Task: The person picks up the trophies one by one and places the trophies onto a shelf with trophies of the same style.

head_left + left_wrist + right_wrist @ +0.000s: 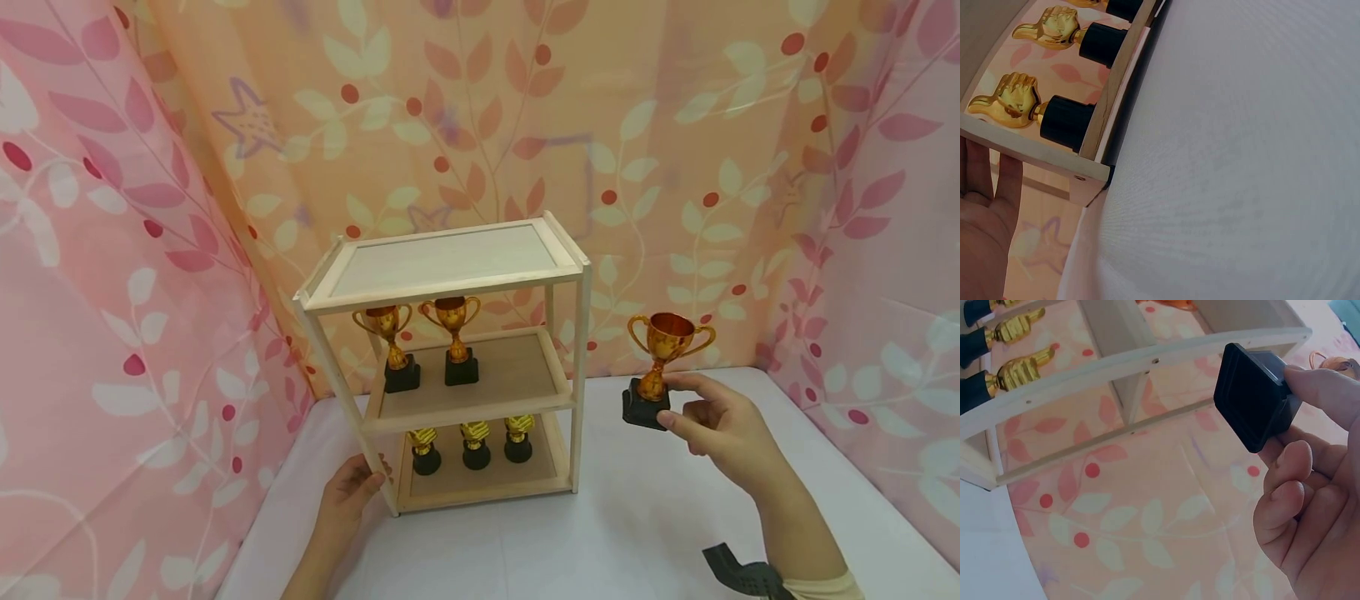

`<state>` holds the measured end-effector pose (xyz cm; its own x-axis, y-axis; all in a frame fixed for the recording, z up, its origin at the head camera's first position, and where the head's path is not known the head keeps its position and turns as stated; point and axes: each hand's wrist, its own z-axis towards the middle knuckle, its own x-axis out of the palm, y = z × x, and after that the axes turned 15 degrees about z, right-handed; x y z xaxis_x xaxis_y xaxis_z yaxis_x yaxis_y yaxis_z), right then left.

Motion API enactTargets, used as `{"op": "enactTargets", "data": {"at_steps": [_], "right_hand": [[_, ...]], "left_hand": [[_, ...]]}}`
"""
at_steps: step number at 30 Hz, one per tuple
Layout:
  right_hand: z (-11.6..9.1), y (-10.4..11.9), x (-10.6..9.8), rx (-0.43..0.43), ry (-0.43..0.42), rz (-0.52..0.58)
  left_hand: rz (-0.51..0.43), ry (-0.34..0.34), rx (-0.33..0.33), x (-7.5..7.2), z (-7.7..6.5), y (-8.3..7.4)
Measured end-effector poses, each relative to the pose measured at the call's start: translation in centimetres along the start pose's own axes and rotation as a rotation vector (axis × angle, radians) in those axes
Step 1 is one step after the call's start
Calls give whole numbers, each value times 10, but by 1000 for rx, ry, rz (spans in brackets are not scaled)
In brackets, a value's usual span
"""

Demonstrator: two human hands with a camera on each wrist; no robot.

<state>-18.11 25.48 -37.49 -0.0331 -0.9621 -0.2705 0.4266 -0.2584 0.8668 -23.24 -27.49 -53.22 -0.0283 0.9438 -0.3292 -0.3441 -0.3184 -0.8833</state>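
My right hand (723, 429) pinches a gold trophy cup (666, 335) by its black base, to the right of the shelf and upright; the right wrist view shows the base's underside (1247, 400). With thumb and fingers on either side, my left hand (348, 492) grips the lower front left post of the wooden shelf (468, 412). On its middle board stand two more gold trophy cups, one at the left (397, 358) and one nearer the middle (457, 346). Three gold thumbs-up trophies (476, 446) with round black bases stand on the bottom board, their tops partly hidden in the head view.
The shelf's top panel (450, 258) has raised side rails. A white cloth (630, 500) covers the table. Floral curtains hang at the back (637, 167) and both sides. A dark strap (742, 575) sits at my right wrist.
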Motion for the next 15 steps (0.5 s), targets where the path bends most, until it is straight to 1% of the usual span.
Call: {"op": "enactTargets", "data": {"at_steps": [5, 7, 11, 15], "right_hand": [[-2, 8, 5, -59, 32, 13], [-3, 11, 6, -79, 42, 9], [-5, 16, 8, -91, 61, 22], [-6, 19, 11, -118, 99, 65]], "left_hand": [[-61, 0, 48, 1, 0, -1], [-67, -7, 64, 1, 0, -1], [-72, -32, 68, 3, 0, -2], [-70, -33, 69, 3, 1, -1]]}}
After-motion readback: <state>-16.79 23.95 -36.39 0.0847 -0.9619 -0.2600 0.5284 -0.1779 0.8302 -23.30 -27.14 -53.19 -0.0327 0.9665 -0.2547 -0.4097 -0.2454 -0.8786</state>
